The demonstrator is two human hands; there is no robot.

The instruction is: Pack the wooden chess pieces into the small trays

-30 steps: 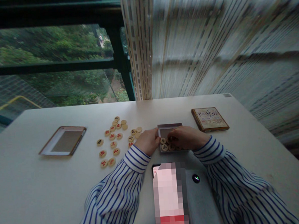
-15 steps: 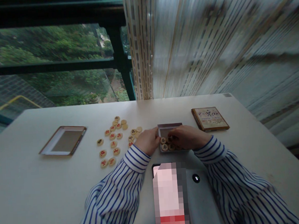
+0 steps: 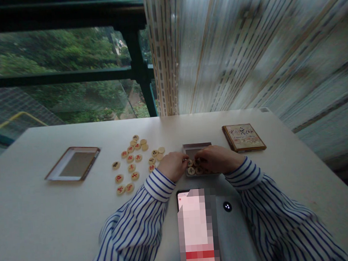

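Observation:
A small grey open box (image 3: 197, 145) holds several round wooden Chinese chess pieces (image 3: 190, 171) with dark characters. My left hand (image 3: 174, 165) is closed at the box's left wall, its fingertips curled over the edge beside the pieces. My right hand (image 3: 219, 159) reaches in from the right, fingers pinched on a chess piece (image 3: 196, 162) inside the box. The back of that hand hides the box's right part. Left of my left hand, loose red and black chess pieces (image 3: 131, 168) lie scattered on the white table (image 3: 28, 220); my left hand and sleeve are close to the nearest ones.
An open lid or tray (image 3: 75, 164) lies at the left. A decorated box (image 3: 244, 137) sits at the back right. A phone (image 3: 182, 193), mostly pixelated, and a grey device (image 3: 234, 229) with a round black spot lie in front of me. A curtain (image 3: 217, 64) hangs behind the table.
My left fingertips have shifted slightly up and right over the box's edge. My right fingers stay at the pieces inside the box. The loose pieces lie as before.

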